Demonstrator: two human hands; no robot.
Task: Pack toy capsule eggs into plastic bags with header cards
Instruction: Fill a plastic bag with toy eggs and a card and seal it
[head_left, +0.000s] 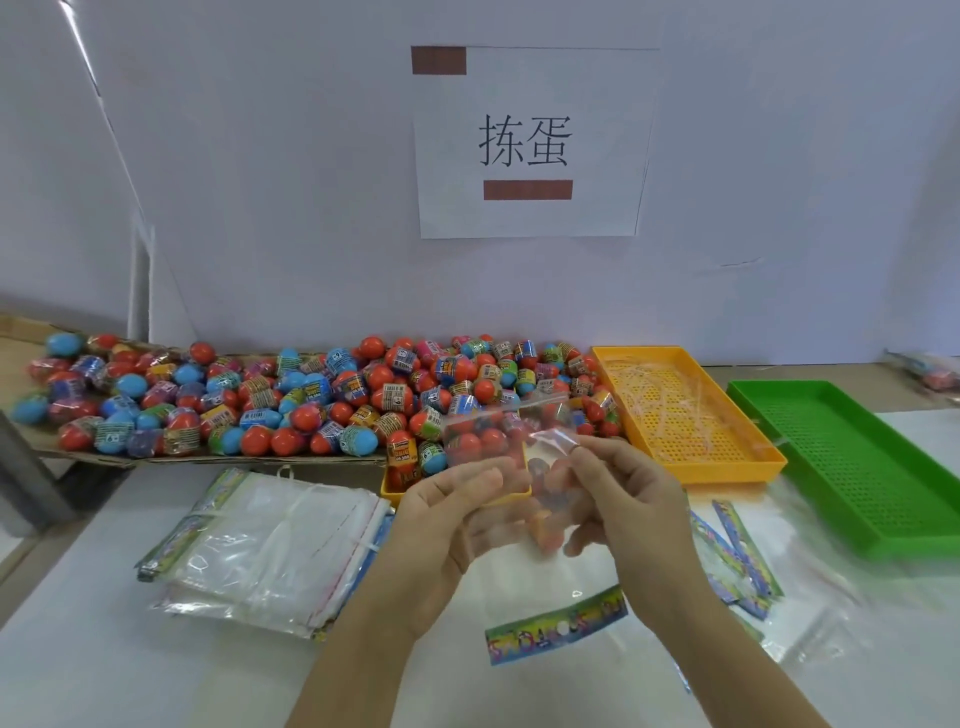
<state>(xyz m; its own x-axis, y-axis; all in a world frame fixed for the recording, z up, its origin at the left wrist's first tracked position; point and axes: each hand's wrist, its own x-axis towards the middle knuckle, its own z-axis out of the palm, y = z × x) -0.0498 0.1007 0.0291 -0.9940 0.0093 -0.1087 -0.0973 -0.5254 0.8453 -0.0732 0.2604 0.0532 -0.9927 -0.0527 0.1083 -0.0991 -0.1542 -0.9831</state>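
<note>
Both hands hold a clear plastic bag (501, 436) up in front of me, above the table. My left hand (452, 514) grips the bag's left side, thumb on top. My right hand (623, 499) pinches the bag's upper right part between thumb and fingers. The bag's colourful header card (556, 626) hangs low at the bottom, over the table. Through the plastic I see red eggs behind it; whether any egg lies inside the bag I cannot tell. A large heap of capsule eggs (291, 400) in red, blue and printed wraps lies on cardboard at the back.
A stack of empty bags with header cards (270, 551) lies at the left. A small yellow tray (395, 491) holds eggs just behind my hands. A yellow perforated tray (685, 410) with plastic strips and a green tray (852, 462) stand at right. More bags (737, 561) lie beside my right wrist.
</note>
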